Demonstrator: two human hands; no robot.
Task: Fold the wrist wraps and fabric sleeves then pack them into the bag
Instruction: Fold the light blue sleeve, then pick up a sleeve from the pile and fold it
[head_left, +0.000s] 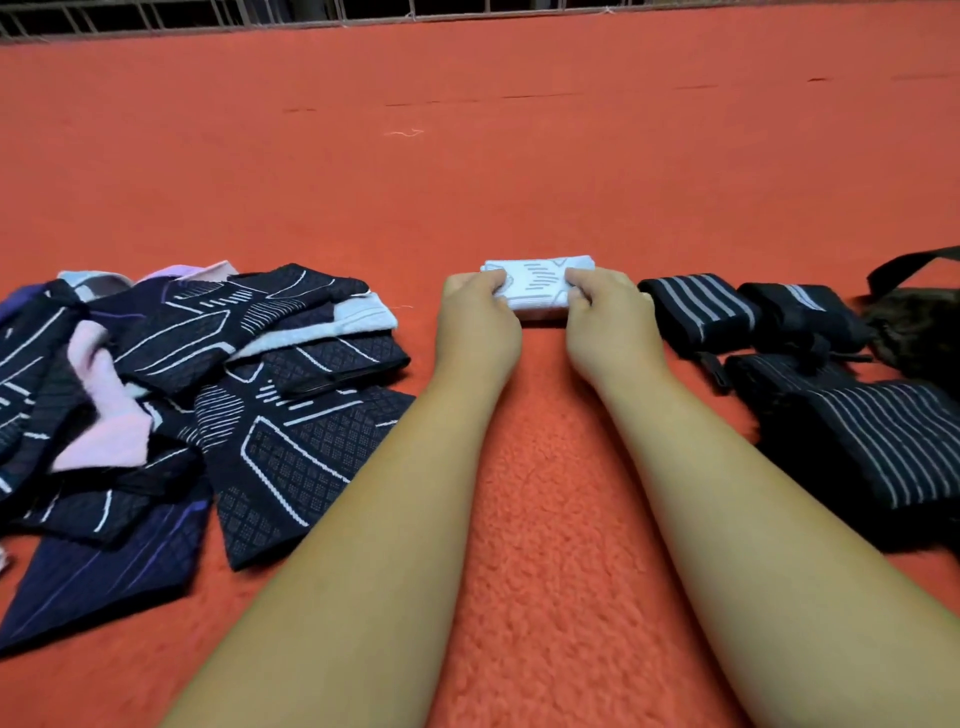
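A folded white fabric sleeve with grey line markings lies on the orange fleece in front of me. My left hand grips its left end and my right hand grips its right end, fingers curled over the fabric. To the left sprawls a loose pile of black, purple, pink and white sleeves. On the right sit rolled black wrist wraps with grey stripes, a second roll, and a larger folded striped wrap. A dark bag with a strap shows at the right edge.
The orange fleece blanket stretches far ahead. A metal grille runs along the far edge at the top of the view.
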